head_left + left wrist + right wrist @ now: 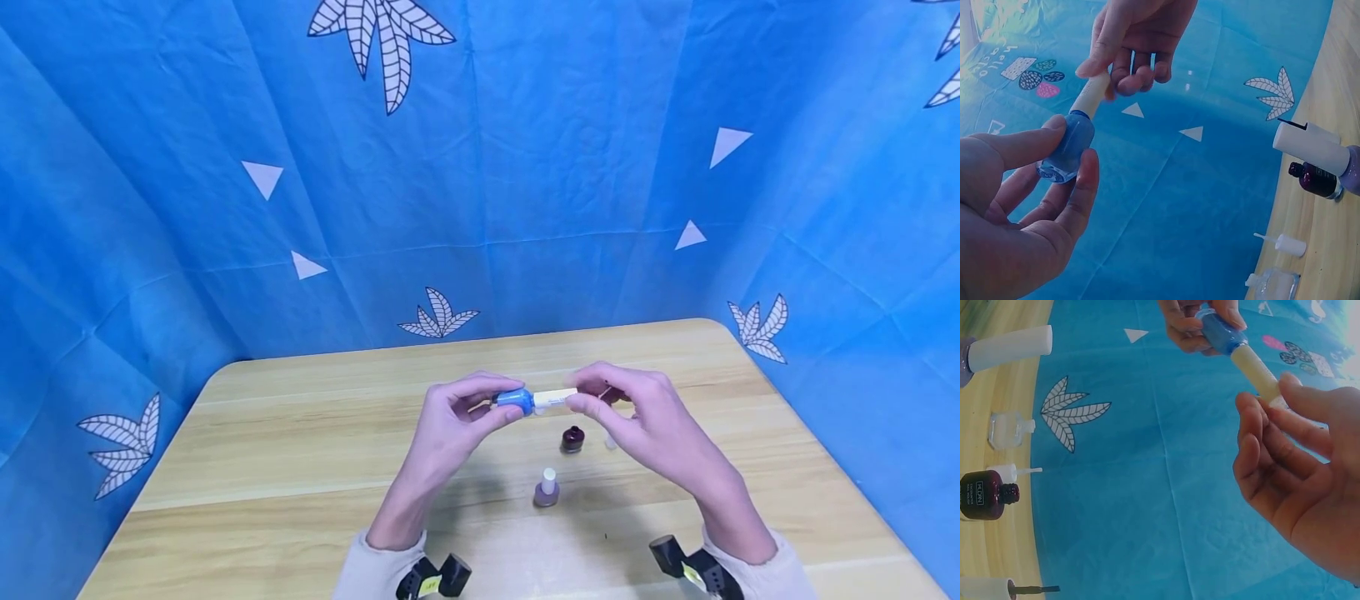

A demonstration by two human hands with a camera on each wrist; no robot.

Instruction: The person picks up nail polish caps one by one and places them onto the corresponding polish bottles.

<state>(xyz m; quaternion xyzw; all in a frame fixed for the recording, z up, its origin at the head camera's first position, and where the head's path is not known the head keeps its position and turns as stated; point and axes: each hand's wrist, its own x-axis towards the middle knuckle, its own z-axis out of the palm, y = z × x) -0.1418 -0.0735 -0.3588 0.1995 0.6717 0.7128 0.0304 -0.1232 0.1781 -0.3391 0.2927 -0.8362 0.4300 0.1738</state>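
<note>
A nail polish bottle (515,401) with blue polish is held sideways above the table, its long cream cap (551,398) pointing right. My left hand (450,425) grips the glass body between thumb and fingers. At the other end, the thumb and forefinger of my right hand (656,425) pinch the cap. In the left wrist view the cap (1090,97) sits against the neck of the blue bottle (1072,145). Below the hands, on the table, stand a dark red polish bottle (572,439) without its cap and a purple one (547,490) with a white cap.
A clear bottle (1007,430) stands uncapped on the wooden table (300,433). Near it lies a white cap with a pale brush (1290,244). Another white cap (986,589) has a dark brush. Blue patterned cloth (480,167) hangs behind the table and along its sides.
</note>
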